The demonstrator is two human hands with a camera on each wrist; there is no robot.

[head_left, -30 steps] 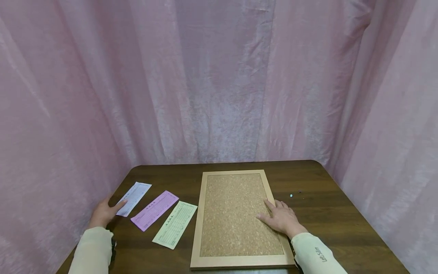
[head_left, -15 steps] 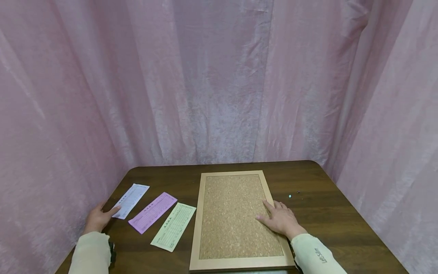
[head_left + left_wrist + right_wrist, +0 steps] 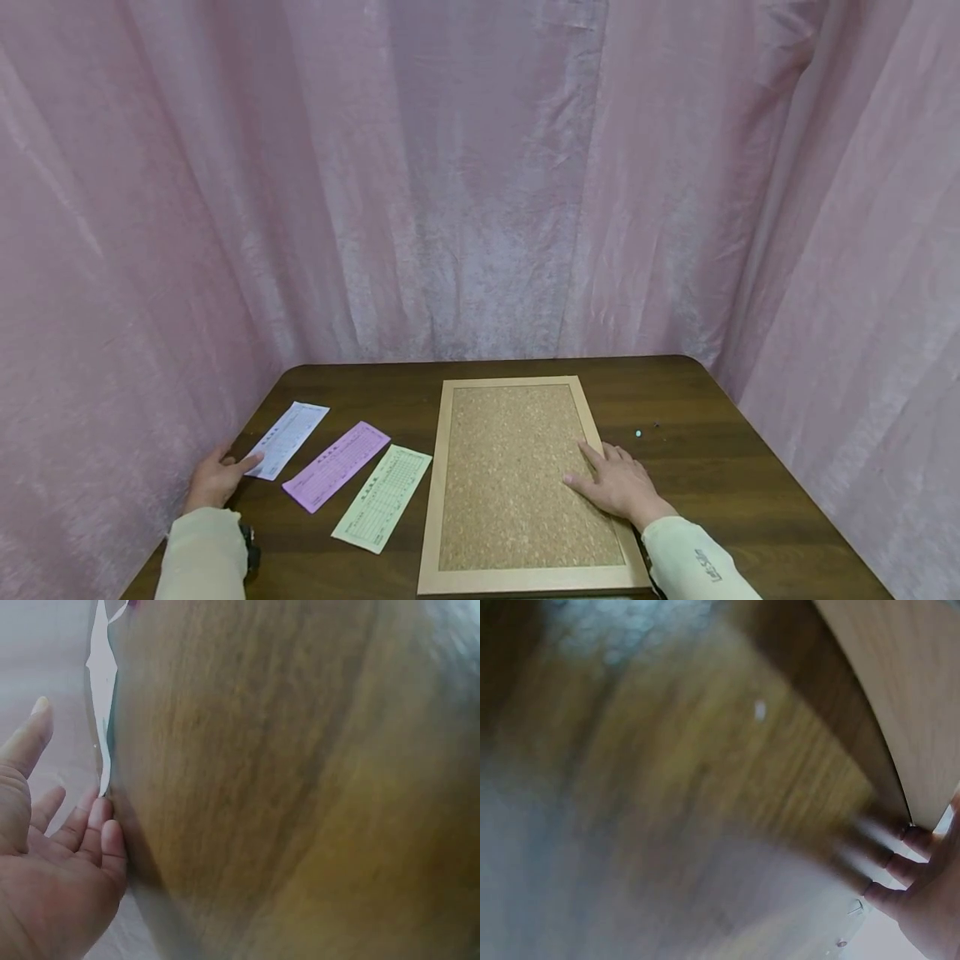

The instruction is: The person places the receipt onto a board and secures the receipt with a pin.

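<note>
My left hand (image 3: 213, 482) is at the table's left side, at the near end of a pale blue printed slip (image 3: 287, 440). Its thumb tip overlaps the slip in the head view. In the left wrist view the thumb (image 3: 26, 742) stands apart from the fingers, whose tips meet the slip's edge (image 3: 103, 682). A purple slip (image 3: 337, 467) and a green slip (image 3: 384, 498) lie to the right. My right hand (image 3: 621, 483) rests, fingers spread, across the right frame of a cork board (image 3: 525, 475), thumb and index fingertip over the cork.
Two tiny items, one light blue (image 3: 638, 433) and one dark (image 3: 657, 424), lie right of the board; they look like push pins. The brown wooden table (image 3: 738, 500) has rounded far corners. Pink curtains (image 3: 487, 183) hang close around its back and sides.
My left hand has drawn back slightly to the left and nearer, so its thumb overlaps less of the blue slip. My right hand has stayed on the board. The head view shifted a little.
</note>
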